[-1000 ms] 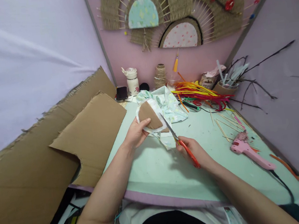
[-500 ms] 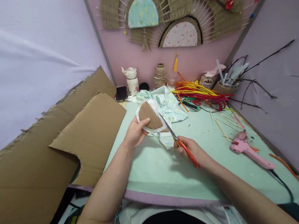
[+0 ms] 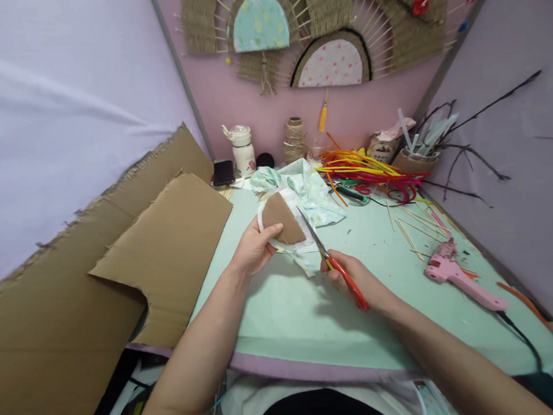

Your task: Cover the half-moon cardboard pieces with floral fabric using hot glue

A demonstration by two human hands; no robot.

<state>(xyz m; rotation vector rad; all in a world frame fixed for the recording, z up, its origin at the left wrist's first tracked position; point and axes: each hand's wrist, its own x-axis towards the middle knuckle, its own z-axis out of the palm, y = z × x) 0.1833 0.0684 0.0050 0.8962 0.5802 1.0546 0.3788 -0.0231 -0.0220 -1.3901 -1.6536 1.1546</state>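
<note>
My left hand (image 3: 255, 247) grips a half-round piece of brown cardboard (image 3: 283, 217) edged by a white fabric border (image 3: 296, 200), its thumb lying on the cardboard. Red-handled scissors (image 3: 346, 280) are in my right hand (image 3: 356, 277), their blades pointing up and left along the fabric's right edge. Whether the blades touch the fabric I cannot tell. Under and behind the piece lies crumpled pale green patterned cloth (image 3: 321, 193), and a scrap of patterned fabric (image 3: 308, 263) hangs out below it.
Large cardboard sheets (image 3: 172, 243) lean at the left. A pink glue gun (image 3: 464, 281) lies at the right near thin sticks (image 3: 414, 240). Along the back stand a white bottle (image 3: 242, 152), a twine spool (image 3: 294, 142), red and yellow pipe cleaners (image 3: 370, 167) and a pot of glue sticks (image 3: 413, 160).
My left hand has turned the cardboard piece slightly and shifted it a little to the right, closer to the blades. The scissors stay almost in place.
</note>
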